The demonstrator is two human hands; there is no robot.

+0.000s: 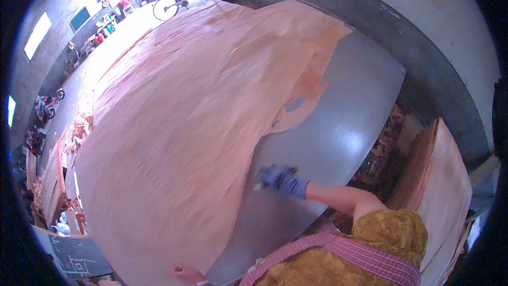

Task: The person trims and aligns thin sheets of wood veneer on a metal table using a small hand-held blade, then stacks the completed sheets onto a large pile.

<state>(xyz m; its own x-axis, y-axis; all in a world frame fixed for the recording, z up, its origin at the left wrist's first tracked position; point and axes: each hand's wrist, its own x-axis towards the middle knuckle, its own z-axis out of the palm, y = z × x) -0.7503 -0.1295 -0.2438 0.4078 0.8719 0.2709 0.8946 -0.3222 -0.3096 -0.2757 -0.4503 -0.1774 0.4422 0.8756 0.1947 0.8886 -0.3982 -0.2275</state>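
A wide, thin sheet of pinkish-brown wood veneer [174,127] lies rippled over a smooth grey tabletop [338,111]. Its right edge is ragged, with a torn hole toward the far end. My right hand [284,180], in a blue-grey glove, is over the bare grey surface just right of that edge. Its fingers are closed and blurred; a small light piece shows at their tips, too unclear to name. Low in the view, my bare left hand [186,273] is at the sheet's near right corner, fingers curled at the veneer and partly hidden.
A stack of veneer sheets [442,180] stands to my right, with scraps [389,132] between it and the table. More scraps [79,130] lie left of the table. A bicycle [174,4] is at the far end; a grey wall [413,26] runs along the right.
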